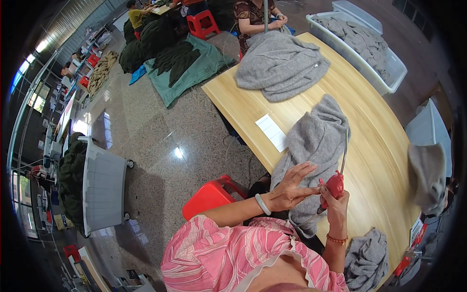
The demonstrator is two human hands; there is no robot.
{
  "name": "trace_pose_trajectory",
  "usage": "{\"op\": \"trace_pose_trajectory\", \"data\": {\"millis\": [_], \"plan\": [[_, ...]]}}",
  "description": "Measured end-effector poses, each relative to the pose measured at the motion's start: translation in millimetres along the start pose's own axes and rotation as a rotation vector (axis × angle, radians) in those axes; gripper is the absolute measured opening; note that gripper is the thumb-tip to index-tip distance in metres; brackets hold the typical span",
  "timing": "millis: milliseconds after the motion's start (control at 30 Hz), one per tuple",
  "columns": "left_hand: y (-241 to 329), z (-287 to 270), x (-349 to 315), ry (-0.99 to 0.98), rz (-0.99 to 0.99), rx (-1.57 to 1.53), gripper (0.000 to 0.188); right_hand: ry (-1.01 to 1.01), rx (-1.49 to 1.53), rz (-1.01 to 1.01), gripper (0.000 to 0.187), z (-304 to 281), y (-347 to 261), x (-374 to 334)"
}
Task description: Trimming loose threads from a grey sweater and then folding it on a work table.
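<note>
My right hand point(336, 206) is closed round a small red tool point(334, 184), whose kind I cannot make out. A thin metal rod point(345, 155) rises from its upper end, and a dark tip shows below. My left hand point(291, 191) has its fingers stretched out, the index finger reaching to the red tool and touching or nearly touching it. Beneath both hands a grey knitted garment point(318, 134) lies rumpled over the table edge and hangs down towards my lap. A white paper slip point(271, 132) lies beside it on the wooden table point(377, 146).
A grey knit pile point(282, 63) covers the far table end; another grey knit point(367, 253) lies near right. A clear bin point(389, 80) of knits stands beyond. Left are a red stool point(209, 197) and a white cart point(104, 190). A person point(250, 19) sits across.
</note>
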State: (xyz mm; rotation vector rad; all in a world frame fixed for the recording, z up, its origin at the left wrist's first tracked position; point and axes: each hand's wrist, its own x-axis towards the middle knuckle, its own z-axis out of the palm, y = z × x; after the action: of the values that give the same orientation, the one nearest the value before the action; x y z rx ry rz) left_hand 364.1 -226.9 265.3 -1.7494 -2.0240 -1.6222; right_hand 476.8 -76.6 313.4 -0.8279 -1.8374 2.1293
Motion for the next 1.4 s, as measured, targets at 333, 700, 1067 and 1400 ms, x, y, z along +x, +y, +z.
{"op": "trace_pose_trajectory", "data": {"millis": [333,700,1067,1400], "plan": [[-2.9,-3.5,-2.2,-0.008,-0.037,-0.126,0.038,0.006,0.013,-0.003,0.012,2.3,1.6,1.8],[-7.2,-5.5,-1.3,0.014,-0.016,-0.162,0.038,-0.029,0.004,-0.025,0.011,6.3,-0.2,1.4],[-14.3,-0.8,-2.2,-0.023,-0.016,-0.245,0.034,-0.031,0.048,0.018,0.012,3.0,2.6,2.4],[-17.7,1.1,1.0,-0.074,-0.008,-0.25,0.033,-0.03,0.109,0.015,0.011,-1.5,5.0,2.4]]}}
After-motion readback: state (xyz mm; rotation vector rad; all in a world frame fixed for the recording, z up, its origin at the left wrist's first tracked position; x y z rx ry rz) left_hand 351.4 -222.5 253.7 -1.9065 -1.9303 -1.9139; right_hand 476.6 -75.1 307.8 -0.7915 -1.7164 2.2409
